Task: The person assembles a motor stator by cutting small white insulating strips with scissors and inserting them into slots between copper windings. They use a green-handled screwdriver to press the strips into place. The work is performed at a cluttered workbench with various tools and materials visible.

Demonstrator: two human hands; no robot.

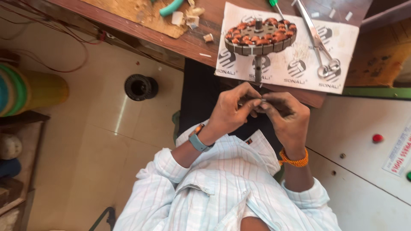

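My left hand (231,112), with a grey watch at the wrist, and my right hand (287,119), with an orange thread band, meet fingertip to fingertip just below the table edge. They pinch a small thin pale piece (262,102) between them; I cannot tell what it is. Just beyond them a round fan stator with copper windings (260,36) stands on its shaft on a white printed paper sheet (299,68). Metal scissors (320,47) lie on the paper to the right of the stator.
The brown wooden table (192,42) carries a board with white scraps (141,15) and a green tube (171,7). A black cylinder (141,87) sits on the floor at left, near yellow and green spools (25,90). A white cabinet with a red button (377,138) stands at right.
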